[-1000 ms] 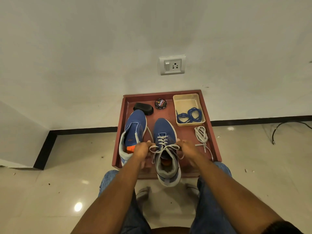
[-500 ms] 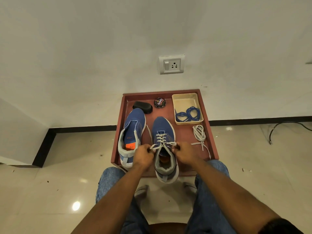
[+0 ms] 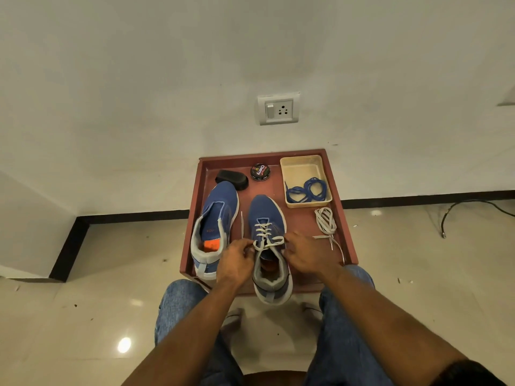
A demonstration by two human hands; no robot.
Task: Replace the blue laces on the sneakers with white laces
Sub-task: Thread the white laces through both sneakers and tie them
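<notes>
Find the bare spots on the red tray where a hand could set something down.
On the red tray, bare floor shows between the polish tin and the laced sneaker, and between that sneaker and the coiled white lace. The near half is crowded: both hands, left and right, work there beside the unlaced sneaker.

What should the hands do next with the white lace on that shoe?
Probably pull both lace ends snug, then tie them. The white lace already crisscrosses up the right sneaker, and the left hand and right hand each pinch it near the top.
</notes>
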